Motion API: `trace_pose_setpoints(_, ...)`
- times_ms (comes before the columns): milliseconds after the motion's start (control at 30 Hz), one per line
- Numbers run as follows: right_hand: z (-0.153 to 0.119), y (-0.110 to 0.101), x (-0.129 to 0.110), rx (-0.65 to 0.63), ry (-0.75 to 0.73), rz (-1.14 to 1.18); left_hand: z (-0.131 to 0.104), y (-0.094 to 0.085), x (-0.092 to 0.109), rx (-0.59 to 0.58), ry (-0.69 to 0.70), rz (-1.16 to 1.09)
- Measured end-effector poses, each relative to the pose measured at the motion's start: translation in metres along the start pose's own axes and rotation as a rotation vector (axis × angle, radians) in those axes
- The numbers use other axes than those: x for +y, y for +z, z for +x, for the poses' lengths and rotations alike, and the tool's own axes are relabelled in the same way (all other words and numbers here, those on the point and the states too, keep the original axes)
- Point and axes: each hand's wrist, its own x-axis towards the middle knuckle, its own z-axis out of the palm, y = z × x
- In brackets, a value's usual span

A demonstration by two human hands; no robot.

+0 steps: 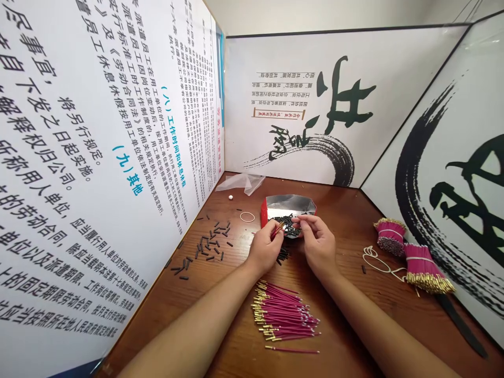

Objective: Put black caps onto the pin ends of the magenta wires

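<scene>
My left hand (268, 244) is closed around a few magenta wires with gold ends, just in front of an open foil-lined bag (291, 203) with a red edge. Many short black tubes (289, 227) lie in the bag and spill out below it. At the bag's right side is my right hand (318, 242), thumb and fingertips pinched together; whatever they hold is too small to name. Between my forearms lies a spread pile of magenta wires (285, 312), gold ends to the left, with a single wire (292, 350) apart below it.
Loose black tubes (208, 245) are scattered at the left. A rubber band (247, 216) and clear plastic (246, 182) lie farther back. Two tied magenta wire bundles (423, 266), cord (380, 262) and a dark strap (462, 325) are at the right. Printed panels (291, 58) surround the table.
</scene>
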Motion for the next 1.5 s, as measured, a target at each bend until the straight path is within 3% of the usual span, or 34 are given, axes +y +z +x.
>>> trace_pose_setpoints(533, -0.01, -0.002, -0.008, -0.126, -0.305, -0.278, -0.002, -0.001, 0.002, -0.059, 0.003, 0.053)
trace_pose_setpoints(833, -0.01, -0.004, -0.002, -0.081, -0.282, -0.301, -0.002, 0.0, 0.0, -0.025, -0.013, -0.094)
trace_pose_setpoints(1500, -0.009, -0.002, 0.003, -0.092, -0.223, -0.264, -0.002, 0.0, 0.003, -0.058, -0.002, -0.007)
